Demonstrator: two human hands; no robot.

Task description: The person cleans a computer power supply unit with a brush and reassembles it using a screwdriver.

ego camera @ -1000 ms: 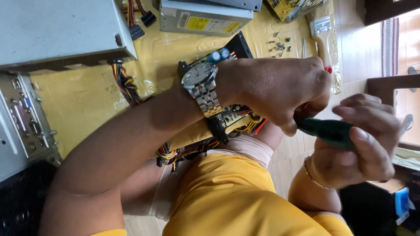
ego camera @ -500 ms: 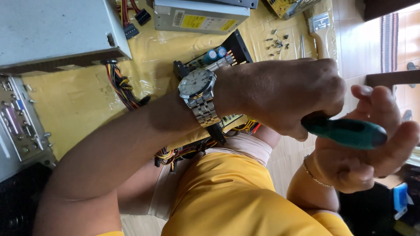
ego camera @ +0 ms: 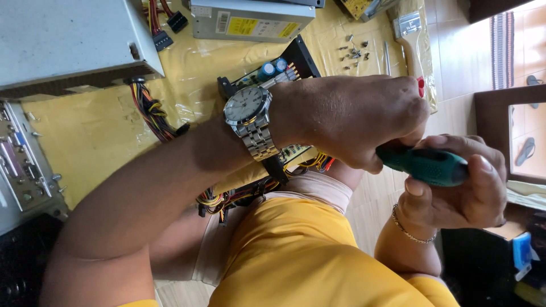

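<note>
My left hand (ego camera: pixel 352 122), with a silver wristwatch (ego camera: pixel 247 113) on its wrist, is curled shut at the front end of a green-handled screwdriver (ego camera: pixel 424 165). My right hand (ego camera: pixel 460 187), wearing a thin bracelet, wraps around the handle from the right. The shaft and tip are hidden under my left hand. Behind my left wrist lies an opened black power supply with a circuit board (ego camera: pixel 267 74) and blue capacitors. My yellow clothing (ego camera: pixel 307 256) fills the lower middle.
A grey computer case (ego camera: pixel 62 40) sits at the upper left, with a metal connector panel (ego camera: pixel 23 165) below it. A silver power supply box (ego camera: pixel 250 20), a coloured wire bundle (ego camera: pixel 151 111), loose screws (ego camera: pixel 354 51) and a brush (ego camera: pixel 409 34) lie on the yellow sheet (ego camera: pixel 96 131).
My right hand's fingers spread off the green handle half a second ago and have closed around it again. My left hand stayed curled in place.
</note>
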